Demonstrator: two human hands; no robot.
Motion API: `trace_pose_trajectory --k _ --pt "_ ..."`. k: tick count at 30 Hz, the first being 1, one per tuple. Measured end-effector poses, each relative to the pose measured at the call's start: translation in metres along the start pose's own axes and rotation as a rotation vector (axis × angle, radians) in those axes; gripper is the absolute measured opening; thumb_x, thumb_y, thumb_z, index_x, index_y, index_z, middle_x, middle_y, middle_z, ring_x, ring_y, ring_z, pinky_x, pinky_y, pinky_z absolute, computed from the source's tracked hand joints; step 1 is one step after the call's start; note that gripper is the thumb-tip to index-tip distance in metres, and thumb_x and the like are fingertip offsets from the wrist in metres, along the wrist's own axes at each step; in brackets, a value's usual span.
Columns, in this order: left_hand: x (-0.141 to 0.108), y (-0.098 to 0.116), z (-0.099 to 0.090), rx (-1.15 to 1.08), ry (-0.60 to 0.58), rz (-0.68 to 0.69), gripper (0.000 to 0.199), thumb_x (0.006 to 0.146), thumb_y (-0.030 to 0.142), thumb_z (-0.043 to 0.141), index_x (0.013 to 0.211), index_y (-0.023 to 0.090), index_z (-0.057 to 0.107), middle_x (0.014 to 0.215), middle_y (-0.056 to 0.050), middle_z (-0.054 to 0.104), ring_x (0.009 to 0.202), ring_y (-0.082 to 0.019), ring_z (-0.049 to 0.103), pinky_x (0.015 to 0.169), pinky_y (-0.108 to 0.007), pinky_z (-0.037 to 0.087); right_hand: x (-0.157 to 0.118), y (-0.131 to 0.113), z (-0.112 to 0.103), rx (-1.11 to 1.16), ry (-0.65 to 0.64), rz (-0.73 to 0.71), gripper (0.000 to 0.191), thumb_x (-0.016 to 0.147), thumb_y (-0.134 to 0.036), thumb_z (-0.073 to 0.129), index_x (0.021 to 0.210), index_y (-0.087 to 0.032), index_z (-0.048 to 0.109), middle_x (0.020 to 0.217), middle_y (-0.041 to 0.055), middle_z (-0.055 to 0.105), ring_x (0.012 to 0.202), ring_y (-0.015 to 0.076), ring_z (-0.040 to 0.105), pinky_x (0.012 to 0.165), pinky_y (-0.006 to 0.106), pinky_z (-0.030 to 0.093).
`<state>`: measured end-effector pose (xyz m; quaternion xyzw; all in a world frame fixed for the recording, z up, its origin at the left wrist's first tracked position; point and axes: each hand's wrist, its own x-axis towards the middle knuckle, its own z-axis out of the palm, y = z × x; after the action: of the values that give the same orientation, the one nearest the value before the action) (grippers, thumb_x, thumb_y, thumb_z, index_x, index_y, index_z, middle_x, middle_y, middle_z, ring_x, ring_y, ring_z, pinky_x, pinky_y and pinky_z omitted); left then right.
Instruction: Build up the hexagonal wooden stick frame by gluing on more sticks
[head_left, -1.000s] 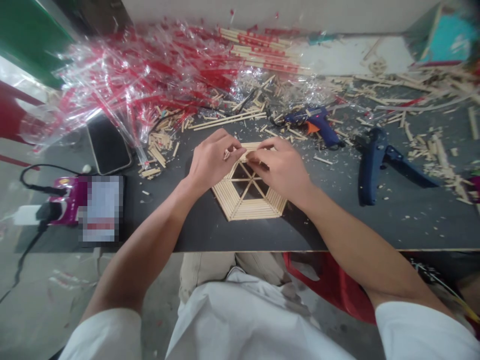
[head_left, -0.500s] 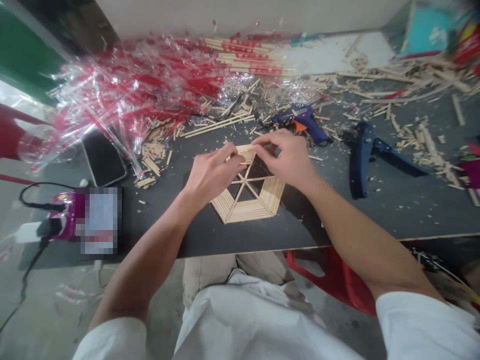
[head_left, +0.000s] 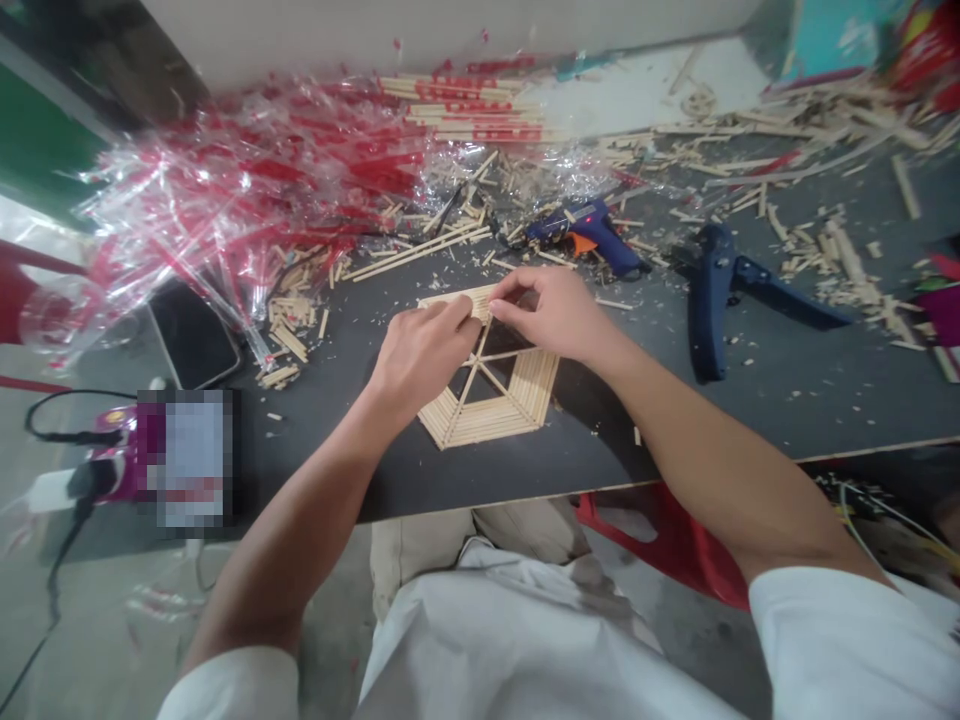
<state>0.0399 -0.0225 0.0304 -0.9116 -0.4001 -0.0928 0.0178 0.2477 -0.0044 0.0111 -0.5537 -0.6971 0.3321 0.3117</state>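
A flat hexagonal frame of pale wooden sticks (head_left: 491, 422) lies on the dark table, its spokes crossing at the middle and rows of sticks forming its sides. At its far side, my left hand (head_left: 427, 350) is closed, fingertips pinched on a short wooden stick (head_left: 480, 297) along the inner edge of the top rows. My right hand (head_left: 559, 312) pinches at the other end of that stick, thumb and forefinger beside a spoke. My fingers hide most of the stick. Just beyond my right hand lies a blue glue gun (head_left: 600, 235) with an orange trigger.
Blue cutters (head_left: 712, 300) lie to the right, handles apart. Red-and-clear wrappers (head_left: 247, 180) heap up at the back left, near wrapped sticks (head_left: 480, 110). Cut stick pieces (head_left: 289, 335) are scattered about. A phone (head_left: 193, 335) and a purple power strip with plugs (head_left: 124, 450) sit left.
The view has shifted slightly, moving the table's things left. My fingertips have come a little closer together at the far side of the frame. The frame stays on the table.
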Motion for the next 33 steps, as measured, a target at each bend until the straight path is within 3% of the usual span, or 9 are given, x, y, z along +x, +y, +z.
trace_pose_trajectory --k 5,14,22,27,33 --pt "0.002 0.002 -0.004 0.033 -0.030 0.024 0.028 0.099 0.007 0.049 0.084 0.017 0.071 0.090 -0.007 0.071 0.074 -0.016 0.059 0.055 -0.032 0.029 0.000 0.003 0.001 -0.012 -0.019 -0.017 0.010 0.090 -0.031 0.074 0.089 -0.021 0.076 0.085 0.0053 0.077 0.078 0.0219 0.068 0.076 0.038 0.054" --pt "0.005 0.003 -0.003 -0.113 -0.023 -0.021 0.026 0.098 0.007 0.050 0.082 0.017 0.068 0.086 -0.006 0.068 0.072 -0.015 0.058 0.054 -0.032 0.026 0.000 -0.005 0.001 -0.023 -0.046 0.027 0.009 0.087 -0.029 0.076 0.085 -0.020 0.075 0.075 0.0035 0.073 0.068 0.0185 0.063 0.071 0.036 0.050" --pt "0.007 0.003 -0.004 -0.106 -0.044 -0.016 0.027 0.100 0.009 0.048 0.084 0.016 0.068 0.085 -0.006 0.068 0.070 -0.016 0.056 0.054 -0.032 0.024 -0.001 -0.010 0.002 -0.037 -0.047 0.063 0.005 0.084 -0.023 0.078 0.080 -0.019 0.077 0.073 0.0041 0.072 0.069 0.0185 0.063 0.070 0.035 0.047" --pt "0.006 0.002 -0.004 -0.122 -0.045 -0.013 0.028 0.100 0.010 0.048 0.084 0.017 0.069 0.086 -0.006 0.068 0.070 -0.015 0.056 0.055 -0.030 0.029 0.000 -0.009 0.003 -0.018 -0.042 0.094 0.004 0.083 -0.022 0.078 0.081 -0.019 0.077 0.074 0.0051 0.073 0.071 0.0197 0.065 0.070 0.036 0.049" --pt "0.006 0.003 -0.002 -0.154 -0.025 -0.029 0.027 0.100 0.010 0.048 0.083 0.018 0.068 0.086 -0.006 0.068 0.069 -0.015 0.055 0.055 -0.030 0.026 0.003 -0.004 0.004 0.013 -0.044 0.084 0.009 0.081 -0.027 0.082 0.078 -0.020 0.077 0.072 0.0045 0.073 0.070 0.0193 0.065 0.069 0.037 0.052"
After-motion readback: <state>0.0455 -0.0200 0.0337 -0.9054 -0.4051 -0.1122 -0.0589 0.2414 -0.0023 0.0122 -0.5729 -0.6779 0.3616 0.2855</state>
